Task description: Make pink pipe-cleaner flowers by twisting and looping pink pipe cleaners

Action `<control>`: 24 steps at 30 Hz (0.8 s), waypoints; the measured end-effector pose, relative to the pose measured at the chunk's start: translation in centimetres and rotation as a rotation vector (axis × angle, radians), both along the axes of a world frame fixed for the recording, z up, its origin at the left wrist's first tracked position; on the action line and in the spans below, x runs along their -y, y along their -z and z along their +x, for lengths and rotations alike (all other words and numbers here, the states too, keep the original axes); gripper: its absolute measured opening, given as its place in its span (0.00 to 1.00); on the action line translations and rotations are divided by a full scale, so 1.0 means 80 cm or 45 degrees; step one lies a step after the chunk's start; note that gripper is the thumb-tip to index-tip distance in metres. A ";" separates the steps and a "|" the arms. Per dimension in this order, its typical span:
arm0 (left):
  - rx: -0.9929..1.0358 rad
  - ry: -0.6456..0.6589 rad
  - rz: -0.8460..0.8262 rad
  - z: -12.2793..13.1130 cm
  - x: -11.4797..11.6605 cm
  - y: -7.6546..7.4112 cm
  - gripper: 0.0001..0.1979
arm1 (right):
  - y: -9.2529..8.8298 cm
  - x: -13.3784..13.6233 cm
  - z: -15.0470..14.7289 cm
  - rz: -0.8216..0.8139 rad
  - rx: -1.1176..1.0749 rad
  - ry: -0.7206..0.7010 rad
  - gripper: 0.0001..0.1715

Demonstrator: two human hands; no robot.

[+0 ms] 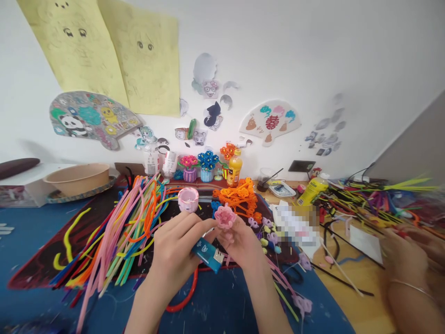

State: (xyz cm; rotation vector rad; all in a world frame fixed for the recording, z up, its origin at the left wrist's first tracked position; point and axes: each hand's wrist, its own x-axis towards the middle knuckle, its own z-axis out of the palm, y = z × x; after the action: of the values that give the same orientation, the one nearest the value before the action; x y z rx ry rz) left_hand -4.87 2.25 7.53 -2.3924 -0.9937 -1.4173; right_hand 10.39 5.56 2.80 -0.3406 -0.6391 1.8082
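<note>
My left hand [177, 246] is closed around a blue handheld tool [208, 255] with white lettering and a pale end, tilted down to the right; its exact kind is unclear. A thin shiny edge shows by the left fingertips. Facing it, my right hand [243, 243] pinches a pink pipe-cleaner flower [225, 216], its petals turned up. The left fingertips come close to the flower's underside; whether they touch it is hidden. Just behind the hands stands a pink-and-white wrapped small pot [188, 200]. Orange pipe-cleaner flowers [239, 197] are heaped beyond my right hand.
Loose coloured pipe cleaners [121, 232] spread over the dark mat at left. Finished flower pots [206, 169] and an orange drink bottle [235, 168] line the wall. Small purple flowers [273, 237] lie at right. Another person's hands [406, 255] work at the far right.
</note>
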 end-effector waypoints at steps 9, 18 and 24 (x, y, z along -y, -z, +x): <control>0.272 -0.007 -0.342 0.002 0.003 -0.001 0.09 | -0.003 0.002 0.001 -0.002 -0.063 -0.085 0.10; 0.589 0.093 -0.779 0.024 -0.011 0.015 0.25 | 0.003 -0.002 -0.003 -0.079 -0.303 -0.185 0.12; 0.732 0.193 -0.611 0.036 -0.012 0.021 0.08 | 0.016 0.001 -0.017 -0.238 -0.300 -0.270 0.20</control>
State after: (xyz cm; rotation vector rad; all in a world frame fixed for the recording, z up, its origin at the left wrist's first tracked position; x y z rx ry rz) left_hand -2.00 3.19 5.83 -2.4519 -1.4443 -2.2174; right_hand 9.03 5.49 1.52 -0.1845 -0.3519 2.0796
